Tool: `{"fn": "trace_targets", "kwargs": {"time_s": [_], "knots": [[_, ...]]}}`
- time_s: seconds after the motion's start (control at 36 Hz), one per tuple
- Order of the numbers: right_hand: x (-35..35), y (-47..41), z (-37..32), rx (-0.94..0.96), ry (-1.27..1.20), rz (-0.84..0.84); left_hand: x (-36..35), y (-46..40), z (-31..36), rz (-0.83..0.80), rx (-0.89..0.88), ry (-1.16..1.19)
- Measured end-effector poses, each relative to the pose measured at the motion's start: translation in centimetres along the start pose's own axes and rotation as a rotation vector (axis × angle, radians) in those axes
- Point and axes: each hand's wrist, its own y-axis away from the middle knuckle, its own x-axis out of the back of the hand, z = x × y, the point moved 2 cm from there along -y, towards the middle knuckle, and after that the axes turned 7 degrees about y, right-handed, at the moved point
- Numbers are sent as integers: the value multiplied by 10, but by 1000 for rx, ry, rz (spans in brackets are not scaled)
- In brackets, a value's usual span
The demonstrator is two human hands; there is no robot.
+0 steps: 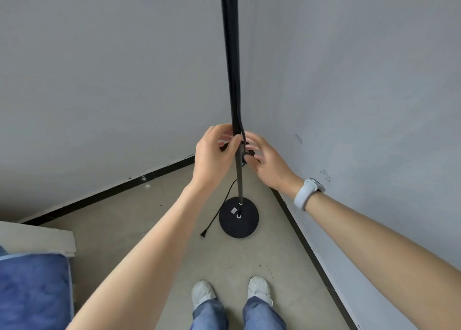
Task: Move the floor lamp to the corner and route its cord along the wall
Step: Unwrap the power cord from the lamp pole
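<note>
Floor lamp point(233, 80) stands in the corner. Left hand point(214, 152) grips its pole; right hand point(264, 161) holds coiled cord point(247, 152). Plug point(203, 234) lies on the floor point(154, 210).

The lamp pole point(233, 80) is black from top to bottom, and its round base point(245, 226) is a matt, slightly speckled black with a small pale grey sticker point(234, 210) on top. The cord point(220, 211) and its plug point(203, 234) are black too. Both walls point(99, 67) are plain light grey, edged at the bottom by a glossy black baseboard point(112, 188). The floor point(139, 220) is beige with a few dark specks. The watch band point(304, 193) is pale bluish white. The shoes point(203, 292) are white, the jeans point(209, 314) faded blue. A mottled deep blue cushion point(33, 292) lies on a cream-white surface.
</note>
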Motion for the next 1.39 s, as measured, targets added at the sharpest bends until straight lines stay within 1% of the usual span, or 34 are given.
{"fn": "trace_targets", "kwargs": {"time_s": [0.08,0.19,0.33,0.47,0.64,0.75,0.94,1.06,1.22,1.39], "knots": [[12,-1,-29,4,-11,50,12,-2,23,24,-12,-14],[33,-3,-62,35,19,77,25,-7,62,12,-22,-20],[48,-3,-96,15,96,-51,37,-15,108,39,7,14],[55,-3,-116,23,185,-78,43,-20,130,56,33,76],[52,-3,-121,-1,215,-72,44,-19,138,41,49,80],[49,-6,-118,-13,208,-25,45,-24,142,-24,52,46],[50,-19,-120,-24,184,38,49,-44,148,-92,37,-11],[55,-35,-127,-3,178,78,51,-62,154,-73,-2,-46],[63,-62,-128,-8,172,118,45,-92,152,-38,11,-38],[56,-79,-115,-10,169,77,44,-103,132,15,27,0]]}}
